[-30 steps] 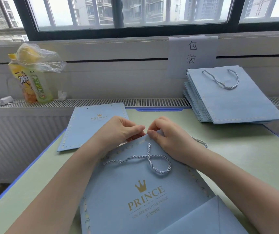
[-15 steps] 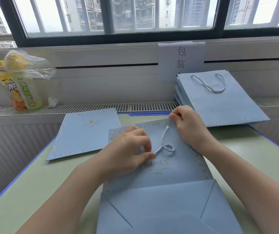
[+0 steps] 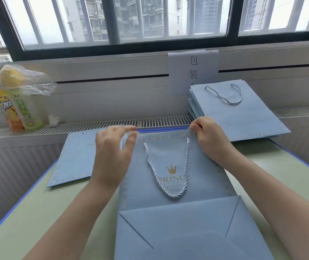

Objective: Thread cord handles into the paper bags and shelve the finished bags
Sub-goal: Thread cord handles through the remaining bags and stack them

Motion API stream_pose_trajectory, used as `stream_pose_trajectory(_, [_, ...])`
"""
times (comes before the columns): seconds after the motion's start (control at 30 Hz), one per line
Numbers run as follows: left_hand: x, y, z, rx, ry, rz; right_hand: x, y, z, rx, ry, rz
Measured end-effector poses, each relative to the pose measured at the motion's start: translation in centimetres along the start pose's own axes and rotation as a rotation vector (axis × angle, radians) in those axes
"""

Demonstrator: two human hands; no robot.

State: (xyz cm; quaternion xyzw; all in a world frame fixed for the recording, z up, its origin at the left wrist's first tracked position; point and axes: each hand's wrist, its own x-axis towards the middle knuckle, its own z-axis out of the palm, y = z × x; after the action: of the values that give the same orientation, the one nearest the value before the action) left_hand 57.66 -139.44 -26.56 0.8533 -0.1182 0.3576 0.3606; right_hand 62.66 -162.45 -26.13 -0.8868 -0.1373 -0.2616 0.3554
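Note:
A light blue paper bag (image 3: 202, 166) with a gold crown and PRINCE print lies flat on the table in front of me, its folded bottom toward me. A twisted silver-blue cord handle (image 3: 168, 192) hangs in a U across its face, both ends at the top edge. My right hand (image 3: 208, 139) pinches the bag's top right corner. Over the top left corner hovers my left hand (image 3: 112, 152), blurred, fingers spread and holding nothing. A stack of finished bags (image 3: 243, 117) with a cord handle on top leans on the ledge at the back right.
Another flat blue bag (image 3: 77, 158) lies to the left under my left hand. Two drink bottles (image 3: 17, 111) with a plastic bag on top stand on the radiator ledge at the left. A paper sign (image 3: 193, 70) hangs behind the stack. The green table (image 3: 37, 212) has a blue edge.
The cord has gone from a small loop to a long U on the bag. My left hand let go of it and rose toward the top left corner. My right hand stayed at the top edge.

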Motion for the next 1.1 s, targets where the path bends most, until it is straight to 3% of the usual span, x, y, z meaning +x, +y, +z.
stream_pose_trajectory(0.1, [0.7, -1.4, -0.5, -0.156, -0.228, -0.438, -0.4, -1.1, 0.4, -0.018, -0.051, -0.069])
stream_pose_trajectory(0.17, [0.5, -1.6, -0.1, -0.272, -0.346, -0.521, -1.0, -1.9, 0.8, -0.182, -0.095, -0.143])
stream_pose_trajectory(0.27, [-0.3, -1.0, 0.7, -0.188, -0.343, -0.353, -2.2, -3.4, 1.2, -0.464, -0.218, -0.228])
stream_pose_trajectory(0.37, [-0.7, -0.5, 0.7, -0.035, -0.264, -0.184, -3.1, -5.0, 1.8, -0.493, -0.431, -0.142])
stream_pose_trajectory(0.43, [-0.9, -0.1, 0.4, 0.217, -0.268, -0.081, -3.6, -5.5, 2.4, -0.476, -0.425, -0.127])
stream_pose_trajectory(0.6, [-1.4, 0.9, 0.6, 0.457, -0.450, 0.051, -4.0, -6.2, 2.9, -0.461, -0.336, -0.176])
stream_pose_trajectory(0.7, [-1.3, 0.8, 0.7, 0.444, -0.477, 0.010, -4.2, -6.3, 3.1, -0.425, -0.282, -0.173])
stream_pose_trajectory(0.83, [-0.7, 0.4, 0.1, 0.356, -0.349, -0.012, -2.8, -5.6, 1.8, -0.359, -0.129, -0.080])
stream_pose_trajectory(1.0, [-1.0, 0.2, 0.2, 0.357, -0.242, 0.093, -2.1, -4.9, 0.5, -0.338, -0.084, 0.021])
stream_pose_trajectory(1.1, [-0.5, 0.0, 0.2, 0.097, -0.184, -0.016, -1.7, -4.1, 0.1, -0.293, 0.025, 0.048])
